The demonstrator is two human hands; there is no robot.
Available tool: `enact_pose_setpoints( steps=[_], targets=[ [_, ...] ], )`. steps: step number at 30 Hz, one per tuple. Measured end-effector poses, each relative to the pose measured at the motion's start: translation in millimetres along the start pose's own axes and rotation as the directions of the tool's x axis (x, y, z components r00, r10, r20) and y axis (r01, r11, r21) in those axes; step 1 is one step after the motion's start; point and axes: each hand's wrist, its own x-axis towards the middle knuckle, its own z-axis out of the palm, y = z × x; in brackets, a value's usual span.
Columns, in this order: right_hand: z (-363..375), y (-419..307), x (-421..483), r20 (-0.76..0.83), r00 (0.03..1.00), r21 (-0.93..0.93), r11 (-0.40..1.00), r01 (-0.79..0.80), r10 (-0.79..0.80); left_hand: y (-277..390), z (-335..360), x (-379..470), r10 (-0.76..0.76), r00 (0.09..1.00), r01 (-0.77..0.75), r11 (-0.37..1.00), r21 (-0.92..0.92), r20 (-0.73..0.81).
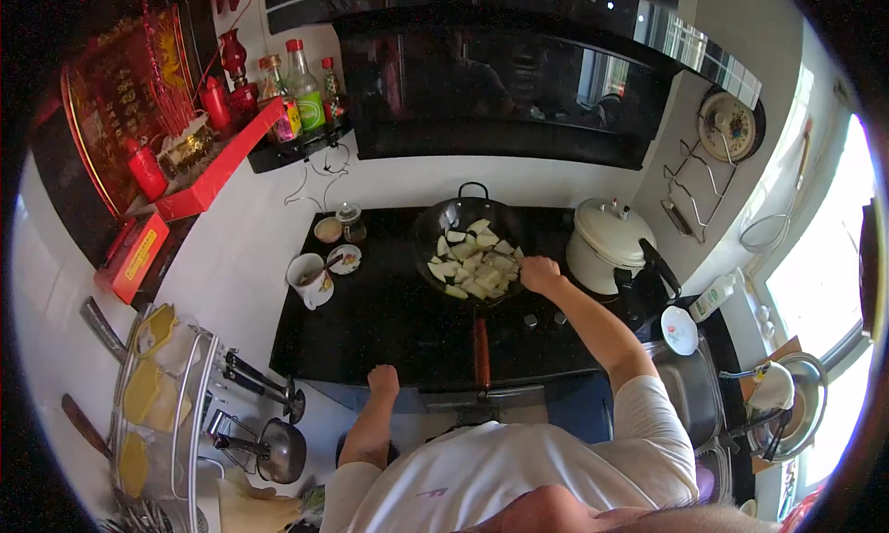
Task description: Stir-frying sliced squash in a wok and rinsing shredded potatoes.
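Note:
A dark wok (428, 238) with a long wooden handle (481, 352) sits on the stove, the handle pointing towards me. Pale, green-edged vegetable pieces (475, 263) fill its bottom. My right hand (541, 274) is closed at the wok's right rim, around the handle of a utensil that reaches in among the pieces; the utensil's head is mostly hidden. My left hand (383, 380) is held closed near the counter's front edge, left of the wooden handle, and nothing shows in it.
A white pressure cooker (603, 245) stands right of the wok. To the left are a patterned mug (305, 280), a small saucer (345, 259) and a lidded glass jar (352, 223). The sink (684, 394) is at the right, and a rack with hanging ladles (295, 402) at the left.

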Motion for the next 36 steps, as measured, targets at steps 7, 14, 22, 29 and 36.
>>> enact_pose_setpoints(
  steps=[7,14,22,29,36],
  targets=[
    [-7,-16,1,-0.067,0.997,0.013,1.0,0.026,-0.025,-6,15,10,0.051,0.999,-0.05,0.997,0.056,-0.02],
    [-7,-15,-2,-0.098,0.979,-0.07,0.982,0.174,-0.18,-10,17,10,0.053,0.998,-0.05,0.996,0.077,-0.037],
    [-32,-19,-1,-0.116,0.99,-0.079,0.995,0.068,-0.076,-3,2,5,0.057,0.998,-0.057,0.995,0.079,-0.001],
    [-38,-25,-5,0.034,0.989,-0.221,0.964,0.148,-0.144,-8,11,5,0.04,0.999,-0.039,0.995,0.091,-0.002],
    [-40,-26,5,0.042,0.996,-0.209,0.974,0.09,-0.083,-2,-2,0,0.095,0.995,-0.093,0.993,0.077,-0.033]
  ],
)
